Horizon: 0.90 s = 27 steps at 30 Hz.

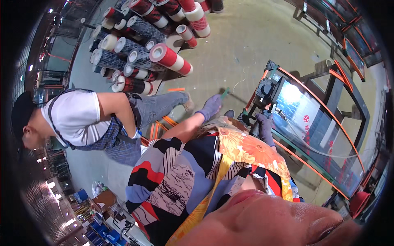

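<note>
Worker's head (262, 221) foremost, the gloved left hand (210, 106) grasps a green tool (225, 93); the right hand (264, 124), nearer the glass panel (314, 131), meets a black device (267, 90), grip unclear. The panel lies right of both hands, lengthwise slanting away.

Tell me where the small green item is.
In the head view, the small green item sticks out of the gloved left hand, above centre, left of the orange-edged glass panel.
</note>
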{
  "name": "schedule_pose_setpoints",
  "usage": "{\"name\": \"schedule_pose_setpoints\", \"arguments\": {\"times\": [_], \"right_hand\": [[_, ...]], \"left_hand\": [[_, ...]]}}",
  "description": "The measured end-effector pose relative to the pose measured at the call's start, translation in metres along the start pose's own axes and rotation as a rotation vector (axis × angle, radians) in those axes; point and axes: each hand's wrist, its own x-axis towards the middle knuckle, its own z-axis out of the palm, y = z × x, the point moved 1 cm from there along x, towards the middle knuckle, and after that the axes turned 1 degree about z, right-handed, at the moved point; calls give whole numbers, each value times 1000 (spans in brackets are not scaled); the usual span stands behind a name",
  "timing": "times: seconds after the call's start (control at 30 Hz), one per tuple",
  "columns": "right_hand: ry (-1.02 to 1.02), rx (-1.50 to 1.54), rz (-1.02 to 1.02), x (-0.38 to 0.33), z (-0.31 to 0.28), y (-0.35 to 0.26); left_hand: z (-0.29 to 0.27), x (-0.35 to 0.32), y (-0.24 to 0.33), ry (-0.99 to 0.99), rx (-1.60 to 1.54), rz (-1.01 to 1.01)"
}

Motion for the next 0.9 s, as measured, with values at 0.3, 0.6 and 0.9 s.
{"name": "schedule_pose_setpoints", "arguments": {"times": [0.3,0.6,0.9], "right_hand": [[180,3,-103,-9,-57,9],[536,76,-294,-22,-37,-6],[510,-632,-341,3,123,-94]], "left_hand": [[9,28,133,-5,-229,204],[-5,115,149,-185,-550,-119],[-3,129,263,-747,-434,-383]]}}
